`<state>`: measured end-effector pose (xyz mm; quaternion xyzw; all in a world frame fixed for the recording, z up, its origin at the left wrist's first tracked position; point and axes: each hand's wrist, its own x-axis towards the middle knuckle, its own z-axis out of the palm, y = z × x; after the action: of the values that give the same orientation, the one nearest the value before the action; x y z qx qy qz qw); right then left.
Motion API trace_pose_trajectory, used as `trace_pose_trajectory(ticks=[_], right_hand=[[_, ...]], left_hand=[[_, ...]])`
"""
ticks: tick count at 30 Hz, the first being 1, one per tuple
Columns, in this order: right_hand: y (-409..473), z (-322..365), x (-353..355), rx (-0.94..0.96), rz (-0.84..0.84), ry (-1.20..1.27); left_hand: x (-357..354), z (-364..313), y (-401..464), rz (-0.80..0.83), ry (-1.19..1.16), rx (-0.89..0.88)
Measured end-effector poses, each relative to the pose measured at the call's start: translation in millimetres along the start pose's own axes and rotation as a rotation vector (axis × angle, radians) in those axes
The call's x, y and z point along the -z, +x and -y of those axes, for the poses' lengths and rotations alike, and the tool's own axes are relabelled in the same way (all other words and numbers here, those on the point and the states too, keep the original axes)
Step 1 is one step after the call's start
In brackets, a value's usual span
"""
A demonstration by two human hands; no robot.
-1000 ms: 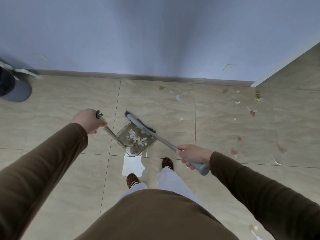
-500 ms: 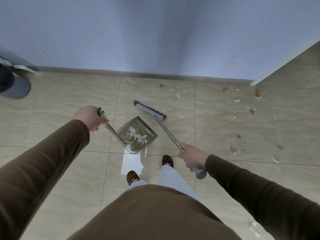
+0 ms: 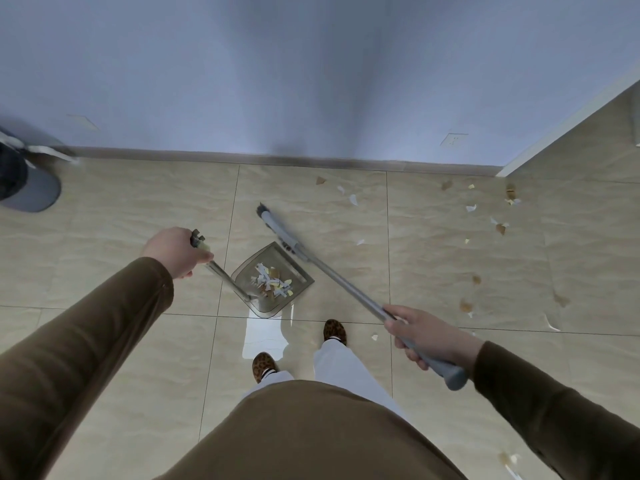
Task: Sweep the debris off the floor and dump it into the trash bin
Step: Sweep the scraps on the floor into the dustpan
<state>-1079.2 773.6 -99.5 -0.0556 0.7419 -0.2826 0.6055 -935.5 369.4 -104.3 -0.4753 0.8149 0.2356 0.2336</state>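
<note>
Debris: scraps of white paper and brown flakes point(image 3: 500, 229) lie scattered on the tiled floor point(image 3: 104, 237), mostly to the right near the wall point(image 3: 311, 64), with a few more by the right foot and at the lower right edge.
Collected so far: a small heap of scraps point(image 3: 272, 284) sits inside the translucent dustpan point(image 3: 273, 280), which rests on the floor just ahead of the feet.
Broom: its head point(image 3: 277, 228) lies at the far edge of the pan, its bristles hard to make out.
Hands: the left hand point(image 3: 175, 251) is curled round the top of the dustpan's long handle; the right hand point(image 3: 427, 336) grips the broom shaft near its grey end cap.
Progress: partly swept — by my judgement well under half, since most scraps on the right tiles are not yet gathered and nothing shows as dumped.
Left to do: gather the right-hand scatter, then carry the pan to the bin.
Trash bin: a dark bin with a bag rim point(image 3: 24, 181) stands at the far left — cut off by the frame, so its contents cannot be seen.
Unclear: whether the pan's lip sits flat on the tile; glare on the floor below it blurs the edge.
</note>
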Motion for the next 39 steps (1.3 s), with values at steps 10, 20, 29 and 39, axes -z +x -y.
trace_pose_trajectory(ticks=[10,20,29,39], right_hand=[[101,64,131,0.090,-0.168,-0.505],[199,89,159,-0.015,-0.238,-0.616],[140,-15,144,-0.103,-0.207,-0.670],[53,-106,70,-0.188,-0.187,-0.682]], left_hand=[[-1,-10,-4,-0.006,-0.032,0.033],[-2,-22,-14,-0.036,-0.039,0.052],[-2,-32,-23,-0.018,-0.013,0.024],[-17,-11,-59,0.005,-0.018,-0.070]])
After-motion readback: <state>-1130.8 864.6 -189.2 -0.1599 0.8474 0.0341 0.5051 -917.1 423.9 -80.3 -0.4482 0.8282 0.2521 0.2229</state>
